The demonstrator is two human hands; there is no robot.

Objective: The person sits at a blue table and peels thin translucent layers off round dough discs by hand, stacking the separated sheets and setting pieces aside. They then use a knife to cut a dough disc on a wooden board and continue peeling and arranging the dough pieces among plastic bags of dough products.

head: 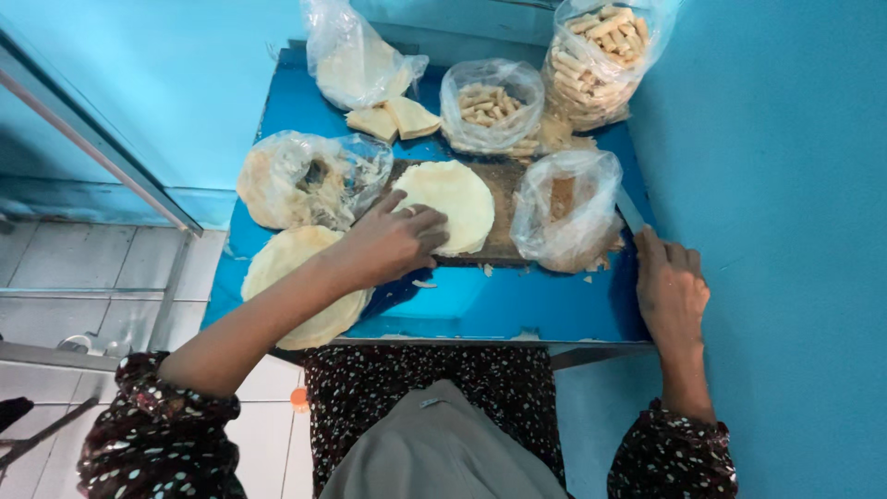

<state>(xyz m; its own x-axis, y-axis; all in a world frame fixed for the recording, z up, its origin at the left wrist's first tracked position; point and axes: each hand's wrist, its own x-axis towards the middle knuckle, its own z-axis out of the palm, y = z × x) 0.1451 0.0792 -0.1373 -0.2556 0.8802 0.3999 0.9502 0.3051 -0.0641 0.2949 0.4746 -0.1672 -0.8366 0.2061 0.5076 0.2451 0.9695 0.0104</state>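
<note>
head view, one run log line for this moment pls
left hand: flat on round dough sheet on wooden board | right hand: holding knife at table edge

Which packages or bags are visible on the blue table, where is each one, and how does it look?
Clear bag, back left: pale flat sheets.
Clear bag, back middle: open, short beige sticks.
Clear bag, back right: full of beige sticks.
Clear bag, left: round flatbreads.
Clear bag, right, near the right hand: nearly empty.
No labels, signs or screens.
</note>
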